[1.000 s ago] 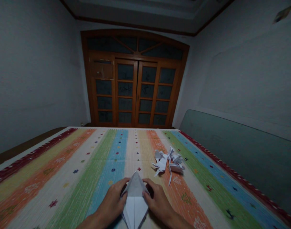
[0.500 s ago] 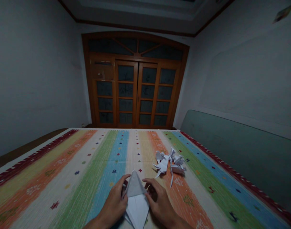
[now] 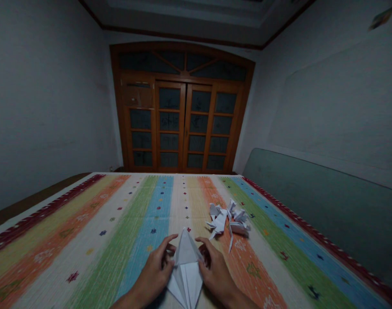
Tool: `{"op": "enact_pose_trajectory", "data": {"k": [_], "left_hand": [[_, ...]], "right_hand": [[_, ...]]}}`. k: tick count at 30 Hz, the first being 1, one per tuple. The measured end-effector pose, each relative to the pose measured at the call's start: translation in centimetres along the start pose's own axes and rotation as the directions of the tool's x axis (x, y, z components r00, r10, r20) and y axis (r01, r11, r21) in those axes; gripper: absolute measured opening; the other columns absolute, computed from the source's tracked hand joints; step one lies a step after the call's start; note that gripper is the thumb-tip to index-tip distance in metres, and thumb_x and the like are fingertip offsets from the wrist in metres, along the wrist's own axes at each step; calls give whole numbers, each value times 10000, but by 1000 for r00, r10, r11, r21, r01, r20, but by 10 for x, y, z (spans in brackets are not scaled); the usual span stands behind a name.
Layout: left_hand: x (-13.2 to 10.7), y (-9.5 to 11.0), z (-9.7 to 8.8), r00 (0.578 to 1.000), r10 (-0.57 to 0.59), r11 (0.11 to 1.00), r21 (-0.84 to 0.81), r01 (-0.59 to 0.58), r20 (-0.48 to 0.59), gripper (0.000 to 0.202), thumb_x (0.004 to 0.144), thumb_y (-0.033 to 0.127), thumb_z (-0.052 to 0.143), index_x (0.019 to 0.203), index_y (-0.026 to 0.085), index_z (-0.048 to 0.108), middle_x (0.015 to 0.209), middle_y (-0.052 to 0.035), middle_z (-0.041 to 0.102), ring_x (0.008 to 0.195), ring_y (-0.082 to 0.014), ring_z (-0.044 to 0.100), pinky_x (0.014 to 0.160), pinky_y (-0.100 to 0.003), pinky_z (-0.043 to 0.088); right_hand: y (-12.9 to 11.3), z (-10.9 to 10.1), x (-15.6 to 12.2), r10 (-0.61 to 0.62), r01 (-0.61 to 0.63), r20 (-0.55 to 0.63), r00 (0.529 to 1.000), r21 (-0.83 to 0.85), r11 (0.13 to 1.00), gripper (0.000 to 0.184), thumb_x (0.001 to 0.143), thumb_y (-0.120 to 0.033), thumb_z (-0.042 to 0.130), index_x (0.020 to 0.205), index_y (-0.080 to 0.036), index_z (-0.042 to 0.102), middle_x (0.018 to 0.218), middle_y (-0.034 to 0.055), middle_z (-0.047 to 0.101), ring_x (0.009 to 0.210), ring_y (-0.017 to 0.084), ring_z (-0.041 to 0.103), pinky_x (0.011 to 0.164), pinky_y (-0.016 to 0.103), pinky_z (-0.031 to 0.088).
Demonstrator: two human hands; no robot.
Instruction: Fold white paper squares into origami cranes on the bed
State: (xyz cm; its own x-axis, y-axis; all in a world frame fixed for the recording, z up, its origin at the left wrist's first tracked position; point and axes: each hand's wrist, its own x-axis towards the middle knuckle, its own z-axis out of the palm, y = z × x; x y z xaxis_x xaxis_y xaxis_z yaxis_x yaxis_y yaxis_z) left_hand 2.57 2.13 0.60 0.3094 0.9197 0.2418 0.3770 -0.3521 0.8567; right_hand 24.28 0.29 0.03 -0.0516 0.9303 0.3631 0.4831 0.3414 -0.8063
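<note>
A white folded paper, pointed at its far end and creased down the middle, lies on the striped mat at the bottom centre. My left hand pinches its left edge with fingers curled. On the other side my right hand grips the right edge the same way. Both hands press the folded flaps inward.
A small pile of finished white paper figures lies on the mat just beyond my right hand. A grey-green panel leans along the right wall. Wooden glazed doors close the far end of the room.
The paper's upper flaps have been folded closer together, so the pointed tip is narrower. Both hands shifted slightly inward along its edges.
</note>
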Motion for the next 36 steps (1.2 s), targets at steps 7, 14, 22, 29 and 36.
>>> {"op": "enact_pose_trajectory", "data": {"k": [7, 14, 22, 29, 36], "left_hand": [[-1, 5, 1, 999, 18, 999, 25, -20, 50, 503, 845, 219, 583, 1347, 191, 569, 896, -24, 680, 700, -168, 590, 690, -270, 452], [-5, 3, 3, 997, 26, 984, 176, -39, 77, 431, 850, 199, 600, 1279, 197, 639, 963, -68, 741, 874, -245, 665, 833, -349, 507], [-9, -14, 4, 993, 113, 949, 293, -115, 22, 385, 877, 317, 643, 1258, 268, 662, 1212, -89, 737, 1135, -309, 648, 1003, -446, 516], [-6, -14, 6, 993, 119, 943, 311, -120, 21, 271, 869, 281, 629, 1128, 221, 685, 1131, -114, 745, 1058, -312, 665, 959, -444, 518], [-1, 11, 5, 998, 9, 906, 421, -36, 66, 170, 894, 271, 606, 752, 184, 636, 809, -58, 666, 857, -266, 616, 821, -383, 470]], "right_hand": [[9, 1, -2, -11, 8, -19, 1000, -159, 987, 467, 759, -45, 512, 1188, -159, 653, 900, 90, 731, 827, 258, 699, 797, 359, 552], [13, 4, -6, -115, 110, -4, 993, -241, 964, 499, 768, -31, 483, 1222, -141, 657, 1050, 147, 749, 956, 289, 716, 896, 402, 572], [7, 4, -6, -171, 174, 36, 985, -270, 947, 528, 763, -15, 478, 1261, -87, 637, 1107, 172, 737, 987, 285, 714, 910, 414, 582], [5, 3, -6, -191, 192, 25, 981, -240, 952, 525, 750, -2, 486, 1233, -120, 654, 1002, 134, 743, 896, 253, 722, 868, 370, 592], [5, 4, -8, -212, 215, 38, 976, -255, 943, 534, 754, -10, 482, 1252, -111, 645, 1070, 158, 745, 951, 280, 721, 890, 411, 592]]}}
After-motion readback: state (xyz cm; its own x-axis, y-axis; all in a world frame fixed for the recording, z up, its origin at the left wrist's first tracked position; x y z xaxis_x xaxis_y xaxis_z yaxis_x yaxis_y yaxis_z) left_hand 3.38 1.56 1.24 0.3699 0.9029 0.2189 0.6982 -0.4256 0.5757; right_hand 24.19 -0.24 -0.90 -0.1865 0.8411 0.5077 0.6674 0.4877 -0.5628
